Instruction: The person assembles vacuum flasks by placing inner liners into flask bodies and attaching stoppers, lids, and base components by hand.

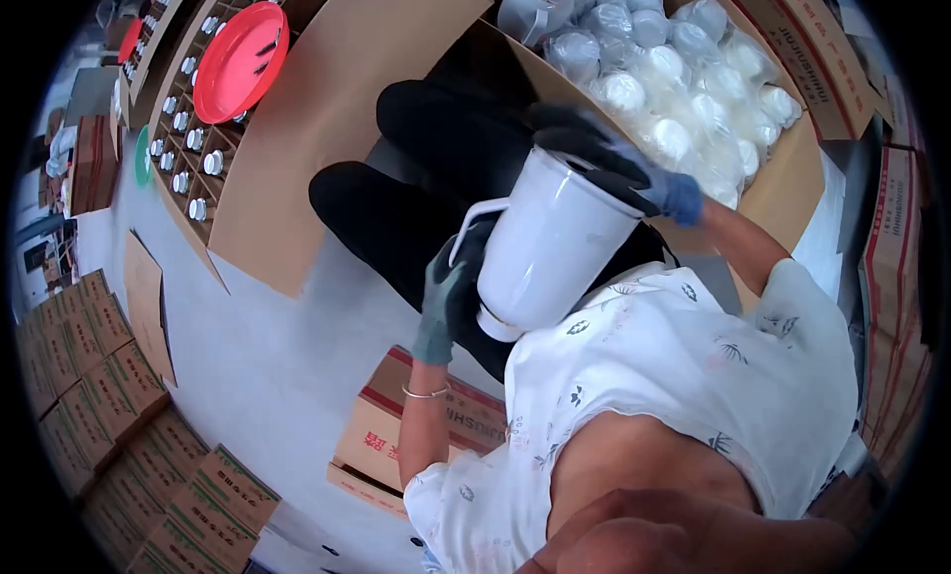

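A large white jug (pixel 560 239) with a side handle lies tilted across my lap, its wide end toward the upper right. My left hand (pixel 454 295), in a grey-green glove, is wrapped round the jug near the handle and its narrower end. At the wide end is my right hand (pixel 619 168), in a dark and grey glove; it is smeared by motion, and its fingers lie over the rim. Whether they grip anything is unclear. Just beyond it, an open carton (pixel 814 183) holds many plastic-wrapped white items (pixel 669 69).
At upper left, a divided carton (pixel 317 108) holds white-capped bottles (pixel 213 162), with a red tray (pixel 238 64) on top. Stacked cartons (pixel 109 396) stand at lower left, more cartons (pixel 892 217) at right. A carton (pixel 371 425) sits beside my left arm.
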`<state>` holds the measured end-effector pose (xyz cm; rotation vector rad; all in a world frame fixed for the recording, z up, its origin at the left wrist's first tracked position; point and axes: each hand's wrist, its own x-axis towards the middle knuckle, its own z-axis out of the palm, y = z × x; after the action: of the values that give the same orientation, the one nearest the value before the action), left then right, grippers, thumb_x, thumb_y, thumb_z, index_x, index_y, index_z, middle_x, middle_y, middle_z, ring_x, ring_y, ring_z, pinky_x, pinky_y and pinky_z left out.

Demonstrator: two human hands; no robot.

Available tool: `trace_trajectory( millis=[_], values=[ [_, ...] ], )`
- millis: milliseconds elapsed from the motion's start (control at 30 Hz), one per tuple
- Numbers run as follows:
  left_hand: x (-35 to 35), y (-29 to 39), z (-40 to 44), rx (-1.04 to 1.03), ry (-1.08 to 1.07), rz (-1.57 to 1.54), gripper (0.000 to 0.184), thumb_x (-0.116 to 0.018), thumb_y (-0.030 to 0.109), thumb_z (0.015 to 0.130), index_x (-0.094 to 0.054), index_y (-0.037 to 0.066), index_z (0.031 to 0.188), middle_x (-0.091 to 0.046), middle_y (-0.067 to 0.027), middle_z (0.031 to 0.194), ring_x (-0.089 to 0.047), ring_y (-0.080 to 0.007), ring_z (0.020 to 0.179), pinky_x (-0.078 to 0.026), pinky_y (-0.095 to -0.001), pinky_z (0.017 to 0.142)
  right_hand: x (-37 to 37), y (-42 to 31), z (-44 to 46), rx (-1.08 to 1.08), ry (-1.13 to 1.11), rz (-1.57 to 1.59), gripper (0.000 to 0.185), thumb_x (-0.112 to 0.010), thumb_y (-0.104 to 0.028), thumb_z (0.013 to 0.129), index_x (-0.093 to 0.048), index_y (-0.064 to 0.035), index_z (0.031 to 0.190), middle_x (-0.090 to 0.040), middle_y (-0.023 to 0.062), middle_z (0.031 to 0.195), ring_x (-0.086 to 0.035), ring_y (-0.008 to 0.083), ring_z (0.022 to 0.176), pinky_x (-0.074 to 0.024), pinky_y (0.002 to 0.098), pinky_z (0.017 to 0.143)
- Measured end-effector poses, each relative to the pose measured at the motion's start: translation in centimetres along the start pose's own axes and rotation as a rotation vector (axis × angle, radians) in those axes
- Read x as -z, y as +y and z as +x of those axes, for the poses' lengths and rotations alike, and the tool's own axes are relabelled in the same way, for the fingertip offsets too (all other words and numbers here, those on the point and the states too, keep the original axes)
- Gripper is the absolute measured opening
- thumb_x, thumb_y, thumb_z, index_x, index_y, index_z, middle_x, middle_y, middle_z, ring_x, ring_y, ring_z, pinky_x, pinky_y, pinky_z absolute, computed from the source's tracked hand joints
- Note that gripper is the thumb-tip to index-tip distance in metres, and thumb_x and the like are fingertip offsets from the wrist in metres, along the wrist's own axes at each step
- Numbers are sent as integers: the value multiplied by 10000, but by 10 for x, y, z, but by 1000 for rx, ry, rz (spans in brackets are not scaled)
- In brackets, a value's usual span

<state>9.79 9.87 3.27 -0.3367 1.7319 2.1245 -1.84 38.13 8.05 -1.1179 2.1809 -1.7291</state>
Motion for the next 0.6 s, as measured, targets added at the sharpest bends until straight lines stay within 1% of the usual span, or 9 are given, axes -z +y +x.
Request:
trace_trajectory(
  millis=[100,133,200,267,400,433,467,533,600],
  values=[
    [-19,-4,7,-85,93,-20,408,-611,270,915,-589,-9,1212,-644,-79,1117,-597,-152,1002,-459,-295,906,-20,21,-6,-341,-141,418,556,-474,-375,966,-410,-32,1399,-345,111,1477,-310,218,1366,-215,357,1135],
    [-20,4,9,2,138,46,343,-581,205,913,-612,-9,1179,-635,-136,1145,-582,-214,1096,-424,-323,987,-20,39,-18,-327,1,505,458,-497,-294,984,-448,-54,1371,-482,100,1371,-439,199,1271,-334,348,1080],
    [-30,34,15,-670,-12,526,332,-584,124,828,-639,33,1143,-616,-150,1182,-551,-273,1169,-390,-378,1055,-14,72,-38,-597,60,978,441,-539,-267,966,-466,-57,1347,-552,79,1284,-532,172,1158,-423,345,1007],
    [-61,88,14,-1061,-243,1326,389,-621,111,700,-658,79,1086,-601,-133,1209,-532,-304,1198,-362,-454,1091,2,80,-38,-391,-79,610,413,-514,-215,976,-452,-61,1354,-547,81,1292,-537,169,1151,-429,337,1005],
    [-30,66,55,-979,59,767,341,-586,104,776,-655,49,1106,-644,-117,1139,-600,-278,1107,-413,-408,1033,7,85,-21,-353,103,389,444,-432,-205,1006,-367,-57,1420,-460,97,1387,-430,195,1269,-320,330,1085],
    [-28,71,51,-471,67,282,338,-572,132,831,-641,0,1135,-683,-136,1019,-654,-235,985,-487,-328,913,7,92,-13,-243,162,224,477,-412,-232,1012,-328,-52,1445,-427,107,1418,-373,213,1322,-264,334,1119],
    [-15,72,59,-343,-19,392,329,-564,146,847,-645,-29,1113,-698,-144,960,-666,-196,919,-518,-292,823,6,72,6,-141,143,183,470,-416,-283,1003,-386,-39,1403,-432,123,1407,-353,237,1332,-240,348,1126],
    [-15,70,63,-357,87,417,318,-564,169,850,-662,-36,1073,-702,-150,952,-667,-209,922,-513,-300,831,6,47,34,-11,58,212,517,-452,-377,966,-468,-19,1337,-440,143,1400,-352,263,1336,-246,366,1122],
    [-22,83,63,-992,165,807,352,-634,125,745,-651,42,1087,-669,-128,1078,-620,-302,1065,-440,-411,999,11,49,48,-198,-35,582,483,-466,-386,954,-531,-9,1250,-463,145,1371,-390,265,1303,-299,366,1091]
  ],
)
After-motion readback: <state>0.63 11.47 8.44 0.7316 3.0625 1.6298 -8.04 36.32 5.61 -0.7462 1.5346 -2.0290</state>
